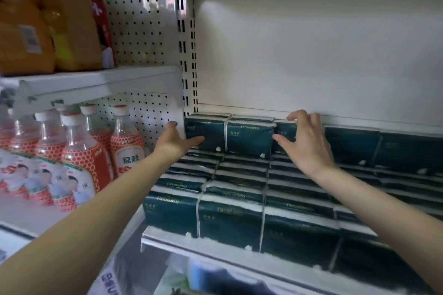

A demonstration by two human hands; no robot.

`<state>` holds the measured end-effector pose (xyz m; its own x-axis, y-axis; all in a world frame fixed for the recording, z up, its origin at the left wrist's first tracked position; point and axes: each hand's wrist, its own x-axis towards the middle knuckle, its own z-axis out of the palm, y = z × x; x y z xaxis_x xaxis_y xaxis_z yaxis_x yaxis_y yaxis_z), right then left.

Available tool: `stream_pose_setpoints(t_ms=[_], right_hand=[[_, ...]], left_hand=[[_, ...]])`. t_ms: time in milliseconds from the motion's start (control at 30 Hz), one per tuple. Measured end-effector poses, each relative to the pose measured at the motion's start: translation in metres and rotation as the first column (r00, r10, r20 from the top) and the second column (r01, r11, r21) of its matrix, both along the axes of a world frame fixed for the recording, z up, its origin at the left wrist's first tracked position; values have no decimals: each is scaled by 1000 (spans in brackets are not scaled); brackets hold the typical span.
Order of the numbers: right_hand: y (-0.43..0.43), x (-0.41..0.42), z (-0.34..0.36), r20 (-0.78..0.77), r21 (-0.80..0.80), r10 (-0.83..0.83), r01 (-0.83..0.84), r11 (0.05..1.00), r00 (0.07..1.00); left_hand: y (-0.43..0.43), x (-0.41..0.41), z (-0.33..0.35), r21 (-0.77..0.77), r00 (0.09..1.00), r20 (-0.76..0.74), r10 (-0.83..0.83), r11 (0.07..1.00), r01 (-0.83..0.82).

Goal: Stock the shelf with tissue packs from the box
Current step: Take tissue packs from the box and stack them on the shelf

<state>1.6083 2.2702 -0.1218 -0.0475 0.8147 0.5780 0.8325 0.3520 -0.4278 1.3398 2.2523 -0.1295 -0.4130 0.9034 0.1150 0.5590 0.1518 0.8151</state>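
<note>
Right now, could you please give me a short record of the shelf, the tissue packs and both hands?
shelf: white, dark green tissue packs stacked in rows
top bundle: strapped tissue bundle, back left
left hand: fingers flat against that bundle's left end
right hand: curled over the neighbouring pack
left bay: lychee drink bottles

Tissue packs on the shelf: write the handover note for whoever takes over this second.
Left hand: straight fingers against the left end of the top-row bundle.
Right hand: fingers curled over the next pack, thumb on its front.
Done: dark green packs fill the shelf in stepped rows; the top row runs along the back wall.
Left: settle this row. The box is not in view, so remaining stock is unknown.
</note>
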Motion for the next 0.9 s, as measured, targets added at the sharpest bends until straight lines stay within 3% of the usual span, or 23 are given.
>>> stream_pose_setpoints(t_ms=[200,367,433,567,733,900], right_hand=[[-93,14,-4,92,-57,227,-222,973,970],[-199,34,-61,193,-250,457,-407,879,868],[-233,44,-95,188,-351,515,-432,831,837],[-284,61,-173,29,-585,520,-407,702,854],[-333,79,-251,-10,-827,500,-289,483,866],[-358,107,-300,52,-874,448,-176,453,892]], left_hand=[[-89,46,6,202,997,-60,-55,977,66],[-180,84,-49,182,982,-60,-178,966,186],[-220,103,-84,109,969,-73,-236,964,243],[-302,143,-161,-130,913,-126,-387,919,372],[-385,181,-239,-470,825,-126,-551,765,440],[-419,182,-276,-665,768,47,-639,554,502]])
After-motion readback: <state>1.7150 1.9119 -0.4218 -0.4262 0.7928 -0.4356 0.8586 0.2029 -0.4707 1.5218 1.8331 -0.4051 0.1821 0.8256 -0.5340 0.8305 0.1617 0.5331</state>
